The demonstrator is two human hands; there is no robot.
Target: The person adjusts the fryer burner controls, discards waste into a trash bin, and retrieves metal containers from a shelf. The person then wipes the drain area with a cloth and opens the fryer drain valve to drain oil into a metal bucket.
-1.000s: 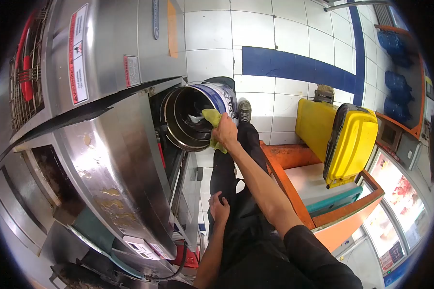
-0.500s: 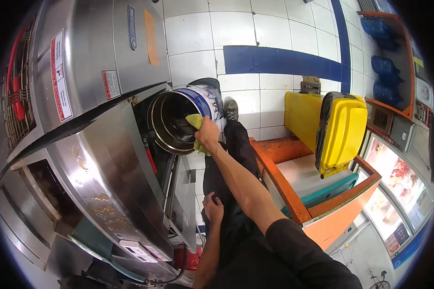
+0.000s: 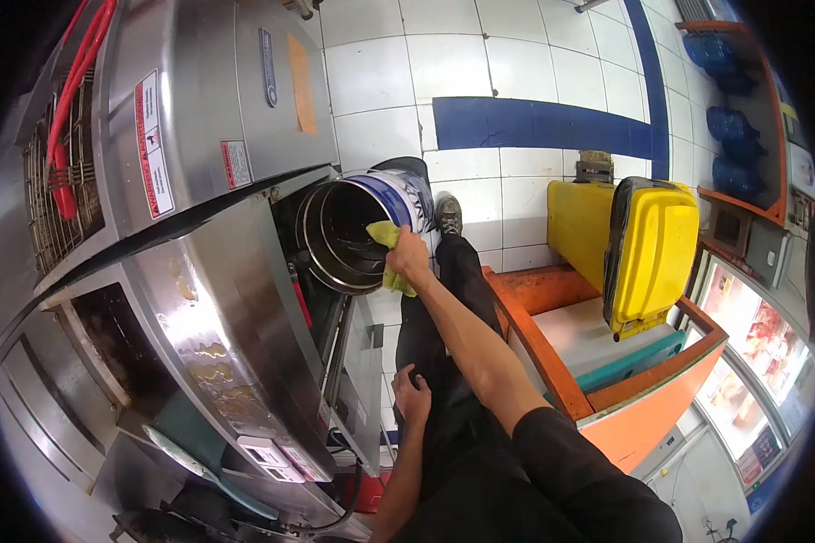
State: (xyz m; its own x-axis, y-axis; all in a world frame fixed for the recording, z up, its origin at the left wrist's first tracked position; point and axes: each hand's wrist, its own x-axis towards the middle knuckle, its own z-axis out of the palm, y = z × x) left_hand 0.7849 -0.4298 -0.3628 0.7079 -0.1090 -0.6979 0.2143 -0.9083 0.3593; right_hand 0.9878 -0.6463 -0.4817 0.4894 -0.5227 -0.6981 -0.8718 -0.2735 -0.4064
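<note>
My right hand is closed around a yellow-green cloth, right at the rim of a round metal pot with a dark inside. Against the pot is a white-and-blue bucket, by the open lower front of a steel fryer. My left hand hangs beside my leg, fingers loosely bent and apart, with nothing in it. The fryer's open door is close by it.
A fryer basket with a red handle is at the upper left. To the right are a yellow bin and an orange-framed counter. My shoe is on the white tile floor next to the bucket.
The whole view has shifted a little, moving the scene right and slightly down. My right hand still grips the cloth at the pot's rim; my left hand stays beside my leg.
</note>
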